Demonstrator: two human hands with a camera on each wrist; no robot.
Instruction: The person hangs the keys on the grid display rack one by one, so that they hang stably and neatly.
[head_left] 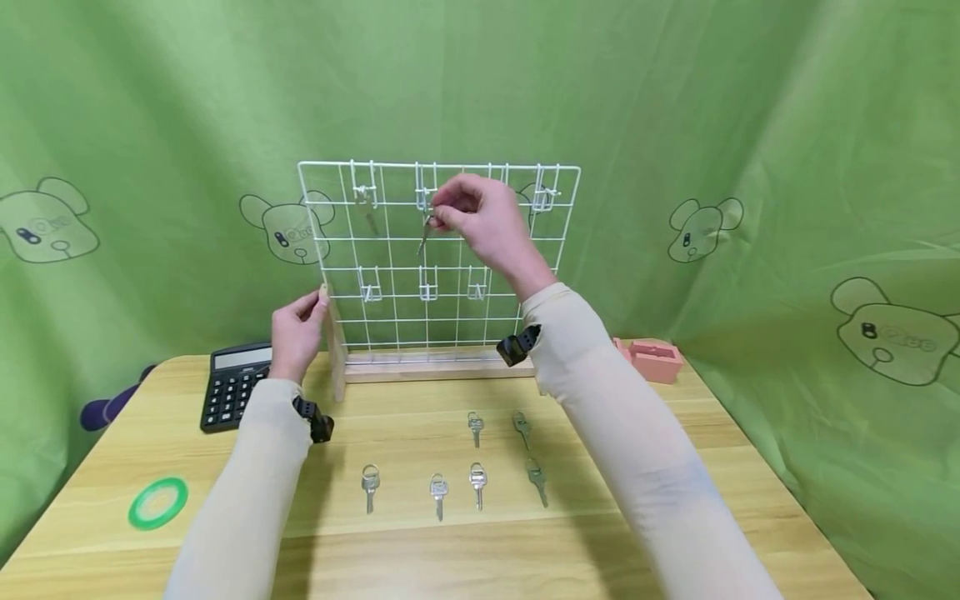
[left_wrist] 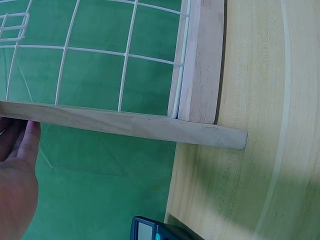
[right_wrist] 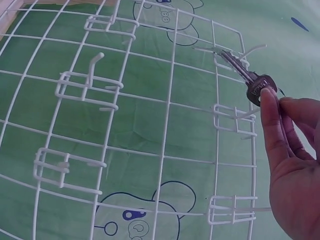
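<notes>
My right hand (head_left: 491,218) pinches a silver key (right_wrist: 254,86) by its head, thumb against fingers, in front of the upper middle hook (head_left: 425,196) of a white wire grid rack (head_left: 405,239). The key's blade points down in the head view. My left hand (head_left: 296,333) grips the rack's wooden side post (left_wrist: 125,122) near its upper end; some of its fingers are hidden behind the wood. A thin metallic piece, seemingly another key, hangs at the upper left hook (head_left: 364,195). Several ringed keys, one of them a key (head_left: 371,487) at the left, lie on the table.
The wooden table (head_left: 405,567) holds a black calculator (head_left: 225,400) behind my left forearm and a green tape roll (head_left: 158,503) at the left. A pink box (head_left: 655,362) stands at the back right. Lower hooks (head_left: 428,287) line the grid, and a green curtain (head_left: 450,75) hangs behind.
</notes>
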